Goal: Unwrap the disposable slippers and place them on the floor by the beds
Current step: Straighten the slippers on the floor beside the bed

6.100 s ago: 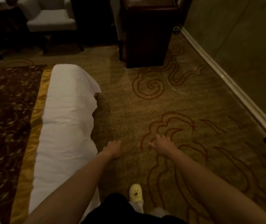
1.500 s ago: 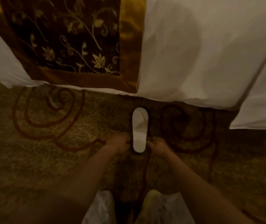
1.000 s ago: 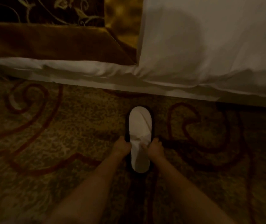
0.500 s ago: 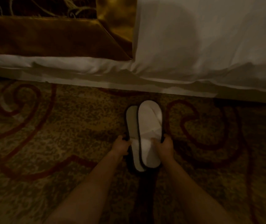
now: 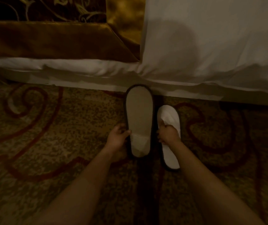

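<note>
Two white disposable slippers with dark edging are in front of the bed. My left hand (image 5: pixel 117 137) grips the left slipper (image 5: pixel 139 117) by its side; it is lifted and shows a flat beige face with a white patch near its heel end. My right hand (image 5: pixel 168 133) holds the right slipper (image 5: pixel 170 117), which lies toe-up on the carpet with its toe toward the bed. The two slippers sit side by side, a narrow gap between them. No wrapper is visible.
The bed edge (image 5: pixel 97 72) with white sheets runs across the upper frame, draped with a brown-and-gold runner (image 5: pixel 56 38) on the left. Patterned carpet (image 5: pixel 48 143) with red swirls covers the floor around the slippers.
The stacked slippers have been pulled apart: my right hand carried one to the right onto the carpet, my left hand raised the other. Earlier I was walking beside the bed, then crouched.
</note>
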A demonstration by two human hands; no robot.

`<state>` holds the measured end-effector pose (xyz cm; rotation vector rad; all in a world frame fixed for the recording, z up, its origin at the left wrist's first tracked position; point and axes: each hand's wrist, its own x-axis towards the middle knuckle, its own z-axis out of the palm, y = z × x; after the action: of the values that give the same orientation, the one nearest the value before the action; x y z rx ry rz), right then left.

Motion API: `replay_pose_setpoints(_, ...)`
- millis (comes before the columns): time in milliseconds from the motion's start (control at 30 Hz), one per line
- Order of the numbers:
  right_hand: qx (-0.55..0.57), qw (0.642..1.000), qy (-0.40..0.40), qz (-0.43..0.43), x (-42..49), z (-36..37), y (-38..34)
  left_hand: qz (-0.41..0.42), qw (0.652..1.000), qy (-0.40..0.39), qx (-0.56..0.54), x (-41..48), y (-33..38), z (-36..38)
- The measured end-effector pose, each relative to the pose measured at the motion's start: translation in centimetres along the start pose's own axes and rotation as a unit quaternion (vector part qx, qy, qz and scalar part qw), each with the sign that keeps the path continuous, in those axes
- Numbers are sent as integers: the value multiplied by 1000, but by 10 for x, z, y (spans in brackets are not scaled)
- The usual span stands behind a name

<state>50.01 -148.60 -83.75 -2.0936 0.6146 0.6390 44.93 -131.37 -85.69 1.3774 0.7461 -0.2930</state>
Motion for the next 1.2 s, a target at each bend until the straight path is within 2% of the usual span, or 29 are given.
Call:
replay_pose_setpoints(33,92,990,-73,78,-4,0,-10,29,999,-2,15,0,7,-3)
replay_pose_setpoints(67,157,970,-142,118,-7,-1,-18,52,998,-6,35,-1,14,-7)
replay_pose_setpoints(133,271,919,-248,142,-10,-2,-25,81,995,-8,63,-3,23,-14)
replay_pose_setpoints(233,405,855,-287,153,-10,-3,-29,88,994,-7,67,-5,26,-24)
replay_pose_setpoints(333,461,822,-288,168,-9,1,-26,67,996,-26,60,-9,22,-29)
replay_pose_setpoints(400,450,830,-289,160,-11,2,-28,47,997,-36,40,-11,20,-33)
replay_pose_setpoints(467,413,853,-290,136,-14,3,-34,14,999,-35,2,-12,23,-38)
replay_pose_setpoints(533,325,901,-267,109,-16,5,-41,-7,999,-25,-19,-12,28,-40)
replay_pose_setpoints(600,224,944,-237,46,-14,10,-42,-4,1000,-9,-20,-11,31,-39)
replay_pose_setpoints(700,113,977,-173,-49,-7,25,-28,-20,999,-20,-24,-15,25,-36)
replay_pose_setpoints(767,81,986,-121,-85,-3,39,-13,-29,999,-17,26,-14,14,-36)
replay_pose_setpoints(867,50,987,-87,-126,-5,58,5,-19,995,58,83,-10,-3,-32)
replay_pose_setpoints(1000,29,983,-113,-142,-7,72,17,-9,989,110,94,-8,-23,-23)
replay_pose_setpoints(1067,29,981,-131,-142,-8,75,19,-13,985,109,134,-8,-26,-21)
replay_pose_setpoints(1200,44,982,-109,-149,-8,80,18,10,955,82,286,-3,-24,-24)
